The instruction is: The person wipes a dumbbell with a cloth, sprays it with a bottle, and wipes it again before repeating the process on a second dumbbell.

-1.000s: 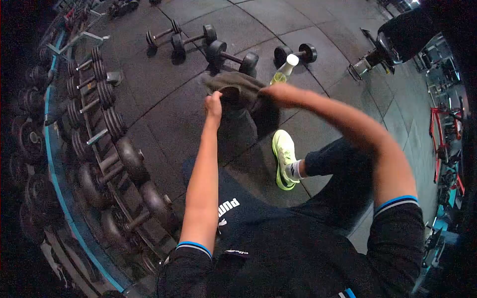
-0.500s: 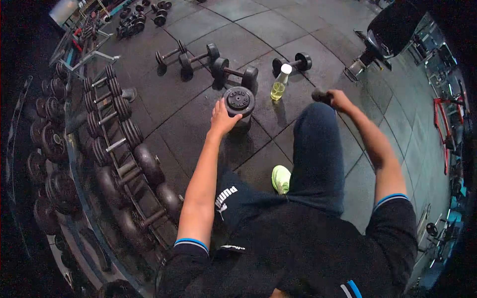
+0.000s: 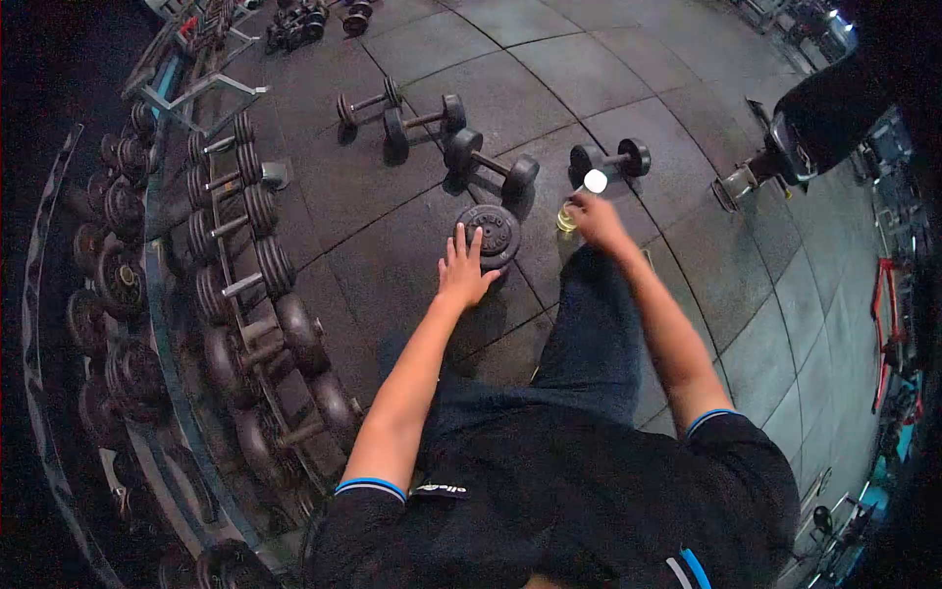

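My left hand [image 3: 466, 270] has its fingers spread, the tips over the near edge of a round black dumbbell head [image 3: 488, 234] that faces up from the floor with raised lettering. The rest of that weight is hidden beneath. My right hand [image 3: 599, 224] is closed round the middle of a clear bottle [image 3: 595, 182] with a white cap and yellow liquid; its fingers are partly blurred. The bottle leans, and whether its base touches the floor cannot be made out. Just beyond it lies a dumbbell [image 3: 610, 158].
Several black dumbbells [image 3: 493, 160] lie on the dark tiled rubber floor [image 3: 589, 59] ahead. Along my left runs a dumbbell rack [image 3: 231, 226]. A padded black machine [image 3: 829, 118] stands at the upper right, and a red frame [image 3: 886, 329] is at the far right.
My right hand has moved left from beside my knee to the bottle, and the dark object at its fingers no longer shows. The left fingers lie further over the weight. The view has shifted.
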`<action>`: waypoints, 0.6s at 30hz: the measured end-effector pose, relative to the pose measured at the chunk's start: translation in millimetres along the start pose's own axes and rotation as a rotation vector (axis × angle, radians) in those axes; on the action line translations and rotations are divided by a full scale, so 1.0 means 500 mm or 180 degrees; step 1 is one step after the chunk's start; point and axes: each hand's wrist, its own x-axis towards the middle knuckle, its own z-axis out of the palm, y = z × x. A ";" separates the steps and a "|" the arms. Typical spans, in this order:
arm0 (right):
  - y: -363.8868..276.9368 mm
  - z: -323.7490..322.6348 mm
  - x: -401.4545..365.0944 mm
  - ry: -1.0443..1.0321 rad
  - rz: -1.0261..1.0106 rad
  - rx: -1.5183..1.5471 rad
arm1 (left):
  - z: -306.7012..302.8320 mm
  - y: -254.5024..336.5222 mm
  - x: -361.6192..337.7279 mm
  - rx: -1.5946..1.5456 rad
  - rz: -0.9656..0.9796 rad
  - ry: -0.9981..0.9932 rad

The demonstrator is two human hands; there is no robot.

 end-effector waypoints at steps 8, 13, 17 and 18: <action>-0.029 0.285 0.008 -0.0999 0.0253 -0.0075 | -0.012 0.004 0.006 0.0426 0.0081 0.0029; 0.011 0.315 0.070 -0.1114 -0.0835 0.0611 | 0.015 -0.016 0.019 0.0457 0.0352 0.0343; -0.018 0.334 0.091 -0.1563 0.0114 0.0185 | 0.056 -0.046 0.050 0.0374 0.0438 0.0479; -0.051 0.315 0.111 -0.2002 0.0309 -0.0181 | 0.061 -0.058 0.058 0.0441 0.0517 0.0523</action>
